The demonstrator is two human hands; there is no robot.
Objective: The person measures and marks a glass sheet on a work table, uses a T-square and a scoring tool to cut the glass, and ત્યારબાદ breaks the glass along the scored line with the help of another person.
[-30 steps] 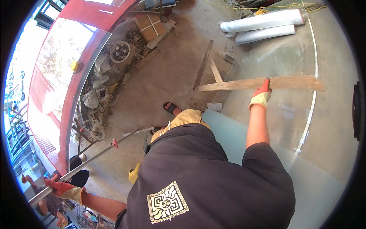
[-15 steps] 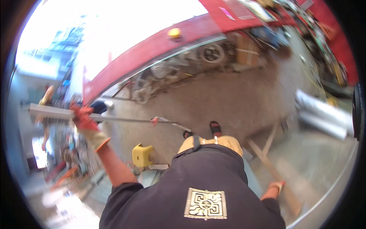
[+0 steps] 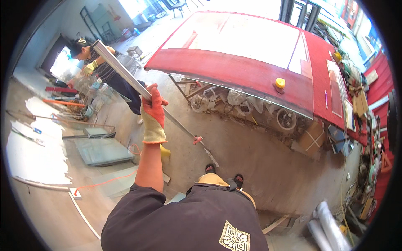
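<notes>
My left hand (image 3: 153, 112), in a red and cream work glove, is closed around a long silvery metal bar (image 3: 121, 69). The bar slants from a broad upper end at the left down to a thin end near my feet. A small pinkish-red piece (image 3: 198, 139) sits on its lower part. My right hand is out of the picture. Ahead stands a red-covered table (image 3: 322, 90) with a large clear glass sheet (image 3: 234, 62) lying on it. On the glass rests a small round yellow object (image 3: 279, 83), perhaps a tape measure.
At the left another person (image 3: 113, 71) in light gloves bends over. Glass panes (image 3: 102, 150) and an orange cord (image 3: 104, 183) lie on the left floor. Wrapped white rolls (image 3: 328, 226) are at lower right, a cardboard box (image 3: 310, 136) beneath the table, and cluttered shelving (image 3: 364, 167) along the right.
My view has swung left, bringing the table and the other person into clearer sight. The bar now tilts more steeply, still in my left hand. My right hand has left the picture.
</notes>
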